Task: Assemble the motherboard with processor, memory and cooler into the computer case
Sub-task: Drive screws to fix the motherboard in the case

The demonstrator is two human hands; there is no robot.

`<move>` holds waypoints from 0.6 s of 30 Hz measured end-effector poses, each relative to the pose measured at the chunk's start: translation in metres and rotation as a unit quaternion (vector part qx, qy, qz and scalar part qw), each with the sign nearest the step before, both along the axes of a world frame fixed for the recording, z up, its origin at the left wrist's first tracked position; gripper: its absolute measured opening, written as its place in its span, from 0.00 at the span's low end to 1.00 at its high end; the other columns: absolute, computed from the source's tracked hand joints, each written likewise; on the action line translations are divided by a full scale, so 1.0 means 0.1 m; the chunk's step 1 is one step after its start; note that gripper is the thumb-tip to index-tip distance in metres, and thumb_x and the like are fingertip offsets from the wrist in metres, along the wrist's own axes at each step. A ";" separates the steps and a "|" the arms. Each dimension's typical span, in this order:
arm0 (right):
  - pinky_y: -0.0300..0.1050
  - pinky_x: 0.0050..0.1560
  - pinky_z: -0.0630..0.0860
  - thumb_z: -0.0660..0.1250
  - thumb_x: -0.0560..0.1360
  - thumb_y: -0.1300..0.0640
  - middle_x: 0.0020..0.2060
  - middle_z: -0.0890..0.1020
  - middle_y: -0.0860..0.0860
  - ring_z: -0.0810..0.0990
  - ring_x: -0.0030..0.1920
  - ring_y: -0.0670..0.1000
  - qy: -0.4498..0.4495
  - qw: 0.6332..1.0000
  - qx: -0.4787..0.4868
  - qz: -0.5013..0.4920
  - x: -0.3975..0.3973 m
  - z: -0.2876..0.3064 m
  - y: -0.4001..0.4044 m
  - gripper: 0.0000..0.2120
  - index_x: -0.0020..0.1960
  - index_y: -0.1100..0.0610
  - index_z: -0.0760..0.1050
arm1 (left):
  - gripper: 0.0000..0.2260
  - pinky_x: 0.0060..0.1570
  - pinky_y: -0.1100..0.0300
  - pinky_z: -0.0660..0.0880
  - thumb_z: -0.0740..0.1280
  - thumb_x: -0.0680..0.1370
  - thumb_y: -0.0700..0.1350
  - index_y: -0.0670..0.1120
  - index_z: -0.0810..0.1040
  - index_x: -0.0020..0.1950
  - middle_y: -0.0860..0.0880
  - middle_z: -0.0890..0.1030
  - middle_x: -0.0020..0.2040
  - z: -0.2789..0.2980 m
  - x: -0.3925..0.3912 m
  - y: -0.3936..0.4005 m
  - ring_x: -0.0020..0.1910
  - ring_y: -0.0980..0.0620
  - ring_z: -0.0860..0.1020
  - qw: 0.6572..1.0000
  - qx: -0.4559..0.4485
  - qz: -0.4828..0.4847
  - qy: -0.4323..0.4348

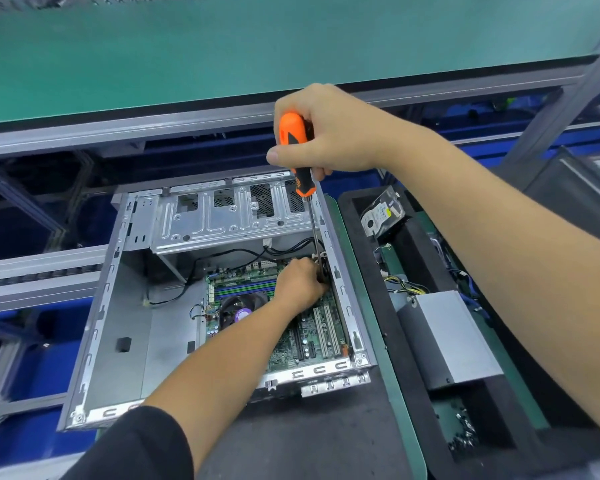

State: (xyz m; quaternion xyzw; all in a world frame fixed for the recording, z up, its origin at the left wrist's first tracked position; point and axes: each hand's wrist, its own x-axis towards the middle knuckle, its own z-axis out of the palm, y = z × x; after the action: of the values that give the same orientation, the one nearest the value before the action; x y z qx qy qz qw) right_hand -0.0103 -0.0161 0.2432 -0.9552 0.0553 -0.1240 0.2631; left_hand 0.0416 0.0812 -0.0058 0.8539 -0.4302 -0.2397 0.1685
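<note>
My left hand (300, 282) reaches into the case (118, 306), fingers curled at the far right corner of the motherboard (312, 337), which lies flat inside. That board looks stiff but fragile, so I'd touch edges only. Further out, my right hand (326, 133) grips the screwdriver (297, 154) upright above that corner.

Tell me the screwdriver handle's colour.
Orange and black handle, held by the right hand; head view.

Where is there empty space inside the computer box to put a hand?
The bare metal floor left of the motherboard is free. It is crowded at the far right corner, where the left hand, screwdriver and black cables meet.
</note>
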 end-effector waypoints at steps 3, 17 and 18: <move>0.40 0.31 0.78 0.69 0.75 0.49 0.37 0.81 0.57 0.82 0.29 0.47 0.015 1.000 0.008 0.003 -0.01 0.01 -0.02 0.16 0.49 0.62 0.74 | 0.08 0.35 0.55 0.73 0.72 0.71 0.47 0.42 0.80 0.40 0.45 0.78 0.36 -0.02 0.02 -0.01 0.36 0.43 0.77 1.000 -0.005 0.002 0.003; 0.39 0.29 0.76 0.68 0.74 0.51 0.26 0.81 0.48 0.82 0.26 0.48 0.096 0.994 -0.045 -0.011 0.04 0.16 -0.04 0.07 0.40 0.53 0.74 | 0.08 0.36 0.54 0.74 0.70 0.73 0.46 0.40 0.80 0.42 0.43 0.79 0.38 0.00 0.04 0.00 0.38 0.42 0.77 0.999 0.005 -0.043 -0.021; 0.37 0.28 0.75 0.68 0.75 0.52 0.27 0.81 0.49 0.82 0.26 0.48 0.102 0.994 -0.041 -0.012 0.05 0.17 -0.04 0.08 0.40 0.54 0.74 | 0.08 0.34 0.55 0.72 0.70 0.73 0.45 0.40 0.79 0.40 0.43 0.78 0.36 0.00 0.04 0.00 0.36 0.42 0.76 0.999 0.007 -0.045 -0.025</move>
State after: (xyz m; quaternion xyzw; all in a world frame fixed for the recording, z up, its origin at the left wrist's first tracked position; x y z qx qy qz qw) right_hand -0.0056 -0.0203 0.2600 -0.9721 0.0881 -0.0311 0.2150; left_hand 0.0451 0.0814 -0.0059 0.8409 -0.4702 -0.2285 0.1403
